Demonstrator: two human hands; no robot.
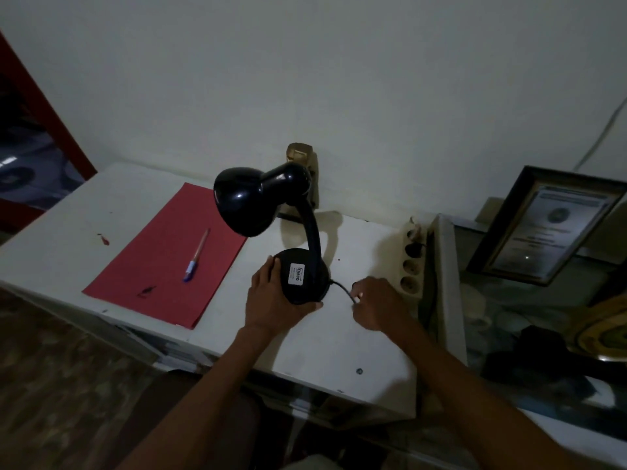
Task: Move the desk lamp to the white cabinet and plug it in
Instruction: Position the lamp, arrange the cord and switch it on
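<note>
A black desk lamp (261,201) with a curved neck stands on the white cabinet (57,239). Its round base (310,266) carries a white label. My left hand (271,300) grips the base from the near left side. My right hand (376,305) is closed around the lamp's black cord (342,288) just right of the base. A beige power strip (412,266) with several sockets lies along the cabinet's right edge, close beyond my right hand. The plug is hidden.
A red paper folder (152,266) with a pen (196,254) on it lies left of the lamp. A small gold figure (300,156) stands against the wall. A framed certificate (549,225) leans at the right above a glass-topped surface (509,334).
</note>
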